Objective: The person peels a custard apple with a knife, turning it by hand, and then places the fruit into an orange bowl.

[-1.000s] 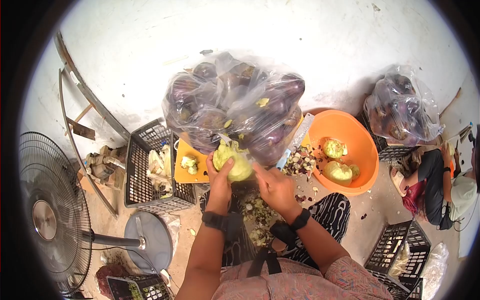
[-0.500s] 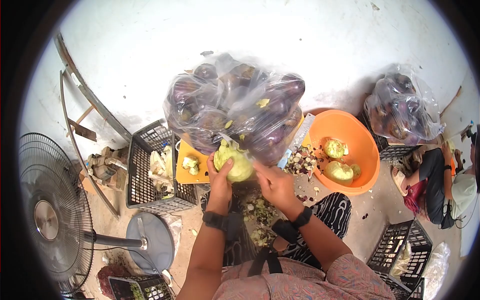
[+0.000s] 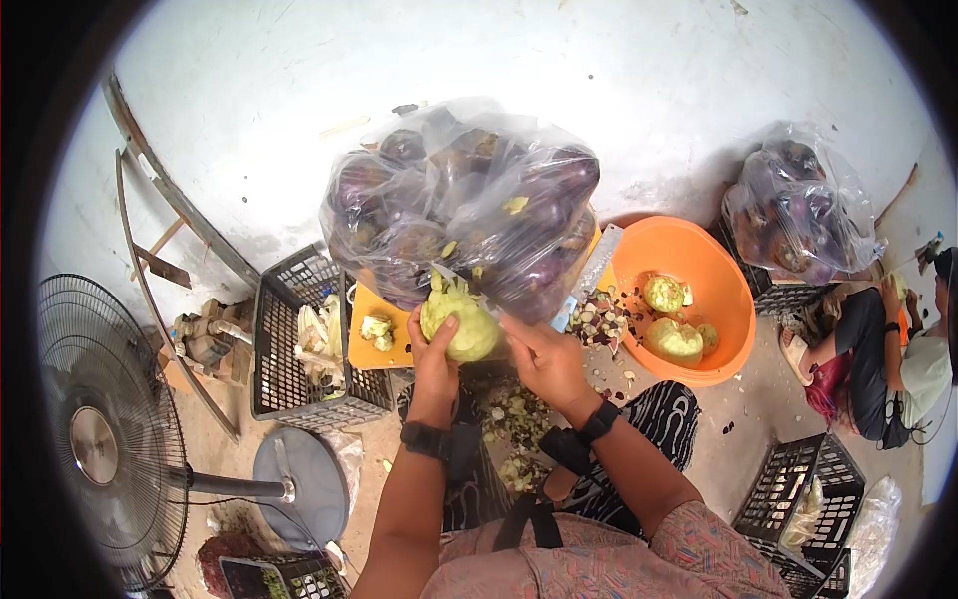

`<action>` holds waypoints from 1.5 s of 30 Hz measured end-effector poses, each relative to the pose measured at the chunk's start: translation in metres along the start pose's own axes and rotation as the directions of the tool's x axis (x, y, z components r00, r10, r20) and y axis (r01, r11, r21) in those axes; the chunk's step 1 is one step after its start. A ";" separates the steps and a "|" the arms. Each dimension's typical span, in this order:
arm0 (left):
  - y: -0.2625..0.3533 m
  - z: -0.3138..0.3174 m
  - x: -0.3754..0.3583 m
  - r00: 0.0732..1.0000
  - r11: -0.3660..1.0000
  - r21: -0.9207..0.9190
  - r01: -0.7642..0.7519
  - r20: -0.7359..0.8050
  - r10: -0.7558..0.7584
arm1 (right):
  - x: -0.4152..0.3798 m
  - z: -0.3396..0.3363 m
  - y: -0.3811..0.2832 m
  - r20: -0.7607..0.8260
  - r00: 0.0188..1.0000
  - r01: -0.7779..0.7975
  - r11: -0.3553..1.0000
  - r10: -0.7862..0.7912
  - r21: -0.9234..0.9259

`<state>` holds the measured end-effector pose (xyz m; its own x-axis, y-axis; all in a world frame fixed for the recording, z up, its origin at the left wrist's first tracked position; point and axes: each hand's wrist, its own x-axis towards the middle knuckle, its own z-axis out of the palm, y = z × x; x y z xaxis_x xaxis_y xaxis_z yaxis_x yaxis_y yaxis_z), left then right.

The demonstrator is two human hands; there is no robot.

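My left hand (image 3: pixel 434 356) is wrapped round a peeled pale-green kohlrabi (image 3: pixel 467 327), holding it from the left and below. My right hand (image 3: pixel 547 364) is closed at the vegetable's right side, around a knife (image 3: pixel 490 302) whose thin pale blade is only partly visible along the kohlrabi's upper edge; the handle is hidden in the fingers. Just beyond both hands, a clear plastic bag (image 3: pixel 514 160) bulges with purple kohlrabi. It rests over a yellow board (image 3: pixel 367 344), where a trimmed pale chunk (image 3: pixel 376 329) lies at the left.
An orange basin (image 3: pixel 733 329) holds several peeled pieces at right. A broad blade (image 3: pixel 600 258) lies beside it, near purple-and-white peelings (image 3: pixel 602 321). Black crates (image 3: pixel 269 369) stand left and right, with a fan (image 3: pixel 95 439) at left. Another person (image 3: pixel 918 364) sits at far right.
My right hand has shifted slightly left, nearer the kohlrabi, with its fingers more extended. The left hand keeps its hold. The whole view has moved slightly.
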<state>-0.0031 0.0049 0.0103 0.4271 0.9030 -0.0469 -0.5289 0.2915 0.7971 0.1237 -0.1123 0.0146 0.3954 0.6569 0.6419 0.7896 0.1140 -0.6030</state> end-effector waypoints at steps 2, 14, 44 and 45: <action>0.000 0.000 0.000 1.000 1.000 -0.001 -0.006 0.002 0.006 | 0.006 0.016 0.012 -0.067 0.998 0.008 1.000 -0.006 0.028; 0.003 -0.010 0.002 0.993 0.993 -0.082 0.090 0.083 -0.084 | -0.028 -0.018 -0.005 -0.016 1.000 0.018 0.993 -0.016 0.114; 0.003 -0.008 0.001 0.992 0.989 -0.104 0.109 0.071 -0.101 | -0.033 -0.008 -0.008 -0.072 0.994 0.072 0.996 -0.076 -0.056; 0.003 -0.007 0.001 0.993 0.988 -0.109 0.108 0.058 -0.102 | -0.033 -0.009 -0.007 -0.060 0.996 0.068 0.996 -0.071 -0.059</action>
<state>-0.0097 0.0085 0.0083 0.5203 0.8489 -0.0931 -0.5563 0.4196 0.7173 0.1090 -0.1416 0.0018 0.3658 0.6012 0.7105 0.8407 0.1141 -0.5294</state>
